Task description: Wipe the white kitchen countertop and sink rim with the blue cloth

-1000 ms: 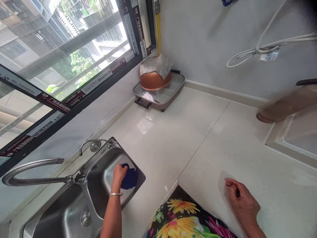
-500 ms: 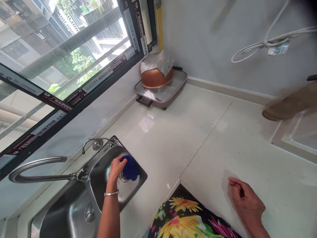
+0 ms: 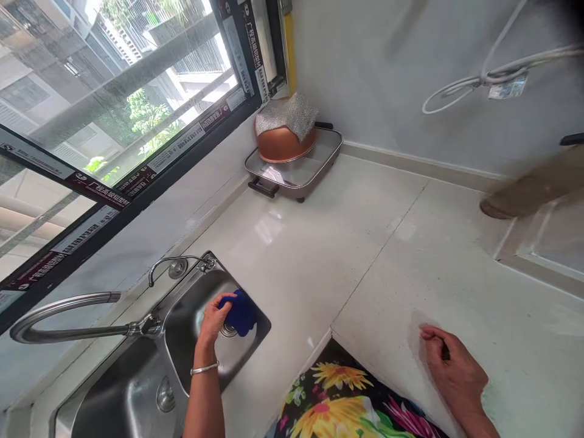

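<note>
Where grey wall [image 3: 365,73] meets window [image 3: 132,115], glossy counter [image 3: 337,225], steel sink [image 3: 180,322], blue cloth [image 3: 241,313]

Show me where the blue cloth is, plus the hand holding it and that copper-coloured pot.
Blue cloth [image 3: 242,315]: head view, middle of its visible part.
Left hand [image 3: 212,318]: head view, back of the hand.
Copper-coloured pot [image 3: 281,145]: head view, its side below the silvery mesh [image 3: 288,115].

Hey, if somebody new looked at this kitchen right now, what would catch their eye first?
Probably the vivid blue cloth in the left hand, over the sink basin nearer the corner. Next, the copper-coloured pot under silvery mesh, on a glass-lidded pan in that corner. Then the bright flowered garment at the bottom edge.
</note>
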A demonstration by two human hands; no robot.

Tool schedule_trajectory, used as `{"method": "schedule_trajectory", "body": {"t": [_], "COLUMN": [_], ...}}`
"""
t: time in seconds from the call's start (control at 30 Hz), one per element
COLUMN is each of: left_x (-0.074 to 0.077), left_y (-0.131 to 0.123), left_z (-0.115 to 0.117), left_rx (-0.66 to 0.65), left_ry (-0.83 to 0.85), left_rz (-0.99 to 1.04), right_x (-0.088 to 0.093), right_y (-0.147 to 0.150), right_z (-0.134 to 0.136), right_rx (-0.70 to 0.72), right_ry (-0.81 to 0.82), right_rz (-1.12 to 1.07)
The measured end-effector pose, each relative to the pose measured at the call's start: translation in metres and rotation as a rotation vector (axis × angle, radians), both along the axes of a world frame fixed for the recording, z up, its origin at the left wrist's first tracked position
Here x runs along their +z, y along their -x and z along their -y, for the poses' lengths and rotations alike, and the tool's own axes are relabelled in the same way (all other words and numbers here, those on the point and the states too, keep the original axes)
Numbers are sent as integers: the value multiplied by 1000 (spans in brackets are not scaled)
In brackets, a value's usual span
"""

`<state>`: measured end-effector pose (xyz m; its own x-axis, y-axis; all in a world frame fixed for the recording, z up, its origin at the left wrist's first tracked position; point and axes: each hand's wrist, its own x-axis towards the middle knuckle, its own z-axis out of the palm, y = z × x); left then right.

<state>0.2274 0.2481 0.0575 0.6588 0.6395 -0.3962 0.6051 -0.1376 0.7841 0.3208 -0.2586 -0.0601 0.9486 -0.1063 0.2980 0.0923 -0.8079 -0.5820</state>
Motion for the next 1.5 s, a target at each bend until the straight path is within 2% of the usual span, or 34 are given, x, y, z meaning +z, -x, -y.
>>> {"method": "schedule_trajectory", "body": {"t": [0.37, 0.53, 0.63, 0.73, 0.8, 0.9, 0.97, 1.03, 1.13, 1.23, 1.3, 1.37, 1.5], "left_x": [1, 8, 26, 59, 84, 111, 118, 118, 111, 106, 107, 113, 130], "left_y": [-4, -9, -13, -20, -28, -49, -68, -89, -116, -139, -157, -177, -222], "left_z": [5, 12, 21, 35, 47, 73, 95, 121, 161, 188, 197, 201, 208], "left_rx": [-40, -62, -45, -39, -98, -266, -420, -604, -853, -1039, -1156, -1264, -1414], "left_ry": [-90, -34, 48, 128, 230, 414, 514, 594, 654, 639, 589, 500, 342], "left_rz": [27, 61, 85, 192, 298, 418, 444, 419, 351, 292, 230, 137, 36], "right_x": [-5, -2, -4, -6, 0, 32, 67, 101, 136, 145, 149, 158, 198], "right_y": [-1, -1, -1, -3, -6, -9, -9, -10, -15, -22, -27, -31, -49], "right_z": [2, 0, -1, -1, -7, -28, -50, -72, -91, -84, -68, -49, -16], "right_rx": [34, 39, 30, 2, -35, 42, 270, 486, 678, 751, 723, 647, 547], "right_ry": [20, 10, 4, -38, -112, -372, -633, -761, -746, -700, -675, -628, -420], "right_rz": [48, 65, 65, -9, -100, -268, -358, -321, -264, -390, -434, -371, -146]}}
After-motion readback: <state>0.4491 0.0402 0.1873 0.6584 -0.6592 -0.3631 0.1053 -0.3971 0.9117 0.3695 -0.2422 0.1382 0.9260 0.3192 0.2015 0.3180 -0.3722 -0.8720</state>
